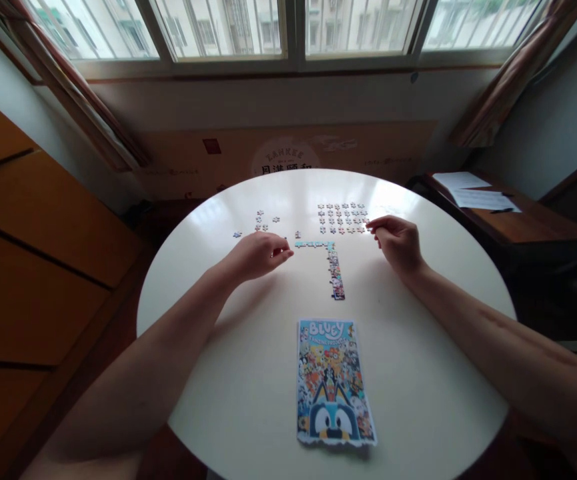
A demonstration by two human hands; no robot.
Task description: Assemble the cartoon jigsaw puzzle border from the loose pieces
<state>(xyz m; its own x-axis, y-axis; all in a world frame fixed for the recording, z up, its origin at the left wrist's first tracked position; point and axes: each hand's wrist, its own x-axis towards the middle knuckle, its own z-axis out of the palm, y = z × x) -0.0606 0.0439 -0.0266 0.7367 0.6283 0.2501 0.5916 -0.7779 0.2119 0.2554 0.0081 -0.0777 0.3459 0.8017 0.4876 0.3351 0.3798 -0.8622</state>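
Note:
My left hand (264,256) is closed, its thumb and fingertips together just left of a joined puzzle strip (337,273). Whatever those fingers may hold is too small to make out. The strip forms a corner: a pale blue top row runs left, and a colourful side runs down toward me. At the right edge of a grid of loose puzzle pieces (339,213), my right hand (398,241) pinches a puzzle piece at its fingertips. Several loose pieces (260,220) lie beyond my left hand, and one piece (297,235) lies just above the top row.
A colourful Bluey picture sheet (335,393) lies on the round white table (248,373), nearest to me. Papers (483,199) and a pen rest on a brown side table at right. Behind stand a wall and windows; a wooden cabinet (33,267) is at left.

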